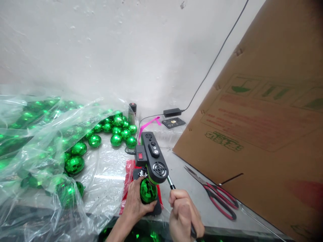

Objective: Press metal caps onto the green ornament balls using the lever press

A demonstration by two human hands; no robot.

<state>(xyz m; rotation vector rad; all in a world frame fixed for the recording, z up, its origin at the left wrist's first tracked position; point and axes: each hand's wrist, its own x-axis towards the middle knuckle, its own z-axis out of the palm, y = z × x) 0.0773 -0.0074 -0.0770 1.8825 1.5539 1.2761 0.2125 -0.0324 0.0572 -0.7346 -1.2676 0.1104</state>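
In the head view, my left hand (pixel 135 201) wraps its fingers and thumb around a shiny green faceted bauble (pixel 148 191). The bauble sits directly under the front end of a small black bench machine (pixel 154 156), which resembles a mini drill press with a red switch. Whatever part of the machine meets the bauble's top is hidden by the head. My right hand (pixel 185 215) is closed in a fist around the machine's lever handle (pixel 172 184), a metal rod with a black grip. Beneath the machine lies a red plastic sheet (pixel 128 174).
Many green baubles (pixel 116 130) lie at left, partly under a clear plastic bag (pixel 37 188). Red-handled scissors (pixel 217 196) rest on the right, beside a large cardboard box (pixel 264 111). Behind are a power adapter (pixel 173 112), dark flat card (pixel 173 123), pink ribbon (pixel 148 124) and black cylinder (pixel 132 108).
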